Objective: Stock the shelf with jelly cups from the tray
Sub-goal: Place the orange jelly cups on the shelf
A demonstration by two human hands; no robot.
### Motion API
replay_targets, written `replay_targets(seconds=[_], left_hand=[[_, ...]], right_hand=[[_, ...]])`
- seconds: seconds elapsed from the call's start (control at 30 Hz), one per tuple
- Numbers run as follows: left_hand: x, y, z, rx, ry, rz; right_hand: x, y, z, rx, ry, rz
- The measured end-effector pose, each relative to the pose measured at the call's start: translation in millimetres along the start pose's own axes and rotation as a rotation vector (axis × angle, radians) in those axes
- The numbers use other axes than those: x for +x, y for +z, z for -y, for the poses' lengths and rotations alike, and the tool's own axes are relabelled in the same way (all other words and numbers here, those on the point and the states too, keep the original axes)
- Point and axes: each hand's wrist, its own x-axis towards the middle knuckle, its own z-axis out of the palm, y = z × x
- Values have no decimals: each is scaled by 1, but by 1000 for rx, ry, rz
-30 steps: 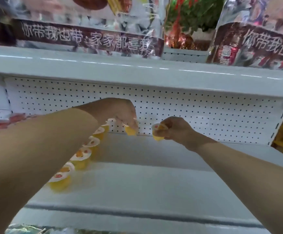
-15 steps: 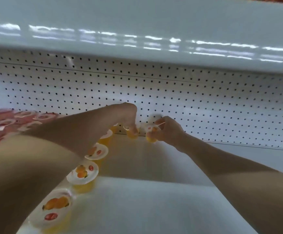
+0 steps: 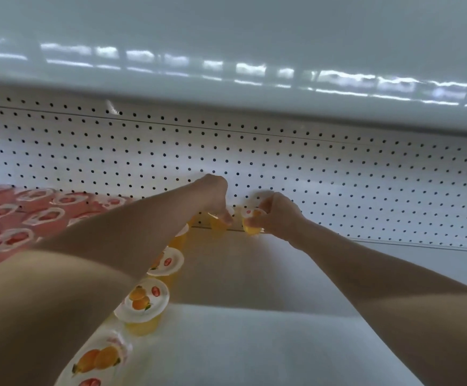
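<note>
Both hands are reaching to the back of the white shelf (image 3: 254, 344), close together but not quite touching. My left hand (image 3: 215, 196) is pinching the left jelly cup (image 3: 217, 225) from above, fingers curled down over its lid edge. My right hand (image 3: 278, 215) is gripping the right jelly cup (image 3: 250, 228) around its side. Both cups are sitting low at the foot of the pegboard back panel (image 3: 338, 174); I cannot tell whether they are resting on the shelf yet. They are starting a 2nd line beside the row of orange jelly cups (image 3: 143, 302), with the pink jelly cups (image 3: 34, 215) further left. No tray is showing.

These cups are looking light, with thin, smooth walls that would dent under a squeeze and a film lid that could puncture. I am judging the stiff rim under the lid to be the safest hold.

Against 1 second ago, the cups are lower and tighter to the back panel, and the snack bags above are out of view. Against 0.5 seconds ago, my hands are barely shifting.
</note>
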Motion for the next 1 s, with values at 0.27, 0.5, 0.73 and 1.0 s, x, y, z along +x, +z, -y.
replay_targets(seconds=[0.27,0.5,0.73,1.0], left_hand=[[-15,-1,-6,7,-21,-51],[-60,-14,-35,-61,40,-230],[-139,-27,-113,-179,60,-355],[-245,-16,-250,-264,41,-370]], right_hand=[[-15,-12,0,-150,-54,15],[-65,-64,-4,-380,-121,-84],[-147,-146,-27,-428,-147,-159],[-277,-249,-93,-392,-133,-272]])
